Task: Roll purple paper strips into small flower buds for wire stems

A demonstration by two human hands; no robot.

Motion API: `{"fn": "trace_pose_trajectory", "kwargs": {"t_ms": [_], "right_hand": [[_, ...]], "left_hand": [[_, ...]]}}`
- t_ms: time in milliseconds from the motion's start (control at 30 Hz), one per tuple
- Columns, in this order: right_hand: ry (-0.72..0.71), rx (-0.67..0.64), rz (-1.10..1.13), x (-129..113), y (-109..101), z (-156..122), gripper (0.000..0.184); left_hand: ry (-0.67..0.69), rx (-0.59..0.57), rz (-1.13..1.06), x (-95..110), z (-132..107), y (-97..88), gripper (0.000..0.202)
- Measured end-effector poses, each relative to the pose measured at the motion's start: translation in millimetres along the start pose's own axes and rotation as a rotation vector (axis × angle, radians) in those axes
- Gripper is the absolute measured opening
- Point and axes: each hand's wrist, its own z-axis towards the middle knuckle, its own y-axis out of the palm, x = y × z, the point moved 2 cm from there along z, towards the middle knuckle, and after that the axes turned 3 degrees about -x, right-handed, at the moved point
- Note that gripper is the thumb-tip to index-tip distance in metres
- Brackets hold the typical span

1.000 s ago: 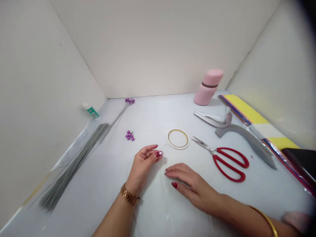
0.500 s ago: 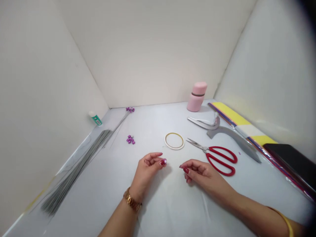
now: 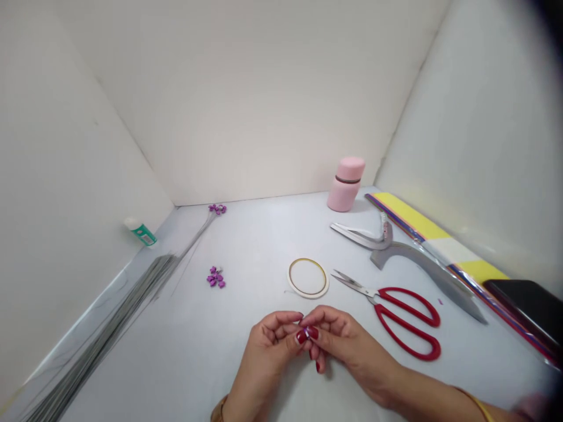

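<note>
At lower centre my left hand and right hand meet, fingertips pinching a tiny pale scrap — what it is I can't tell. Nothing holds the tape roll just above, or the red-handled scissors at right.

Scissors lie right of the tape roll — wire bundle far left.

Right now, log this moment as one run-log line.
left hand: pinching small unclear item | right hand: pinching it too | nearest: gold-edged tape roll | beside: red-handled scissors
</note>
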Motion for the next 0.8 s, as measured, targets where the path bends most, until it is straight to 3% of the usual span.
{"fn": "trace_pose_trajectory", "kwargs": {"t_ms": [200,433,600,800], "right_hand": [[0.027,0.017,0.035,6,-5,1,0.022],[0.057,-0.042,0.029,10,-8,1,0.024],[0.063,-0.028,0.004,6,-6,1,0.024],[0.067,-0.011,-0.039,4,-5,1,0.026]], "left_hand": [[-0.016,0.074,0.000,-7,2,-6.3,0.026],[-0.047,0.109,0.046,-4,-1,-4.9,0.021],[0.007,0.144,0.016,-3,-6,-0.3,0.021],[0.083,0.131,0.170,-4,-9,0.3,0.019]]}}
